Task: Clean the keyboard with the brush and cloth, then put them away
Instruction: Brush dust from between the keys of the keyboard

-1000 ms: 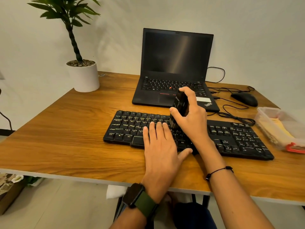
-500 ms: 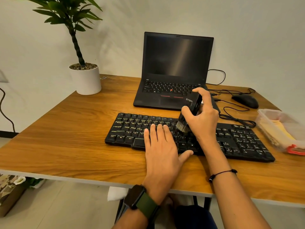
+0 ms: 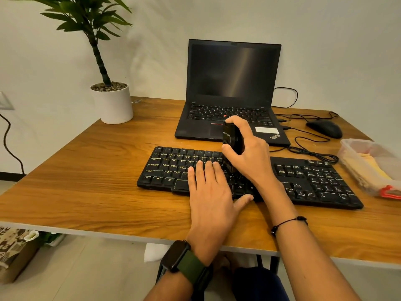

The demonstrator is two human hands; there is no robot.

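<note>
A: Surface first. Wooden table (image 3: pixel 91 170), warm grain, pale edge band along the near side. It stands against a plain off-white wall (image 3: pixel 325 29). Pale floor (image 3: pixel 86 274) below.

B: Noted. Back left corner: potted plant (image 3: pixel 111 103), white pot, pebbles on top, touching the table near the wall. A dark cable (image 3: pixel 8 137) hangs down the left wall.

A: Back centre: open black laptop (image 3: pixel 232 83), screen dark. To its right, a black mouse (image 3: pixel 324 128) with loose cords (image 3: pixel 312 154) trailing toward the keyboard.

B: The black keyboard (image 3: pixel 314 181) lies in front of the laptop, parallel to the near edge.

A: Left hand (image 3: pixel 210 192): flat on the keys, fingers straight and together, thumb out to the side, holding nothing. Watch with green strap (image 3: pixel 186 263) on that wrist.

B: Right hand (image 3: pixel 249 157): fingers and thumb wrapped round the black brush (image 3: pixel 232 137), held upright over the keyboard's middle. The bristle end is hidden behind the left fingertips; contact with the keys cannot be told.

A: Right edge: clear plastic container (image 3: pixel 355 148) with a red clip; the yellow cloth (image 3: pixel 368 168) lies inside it.

B: Under the table, left: a printed bag (image 3: pixel 15 253) on the floor.
</note>
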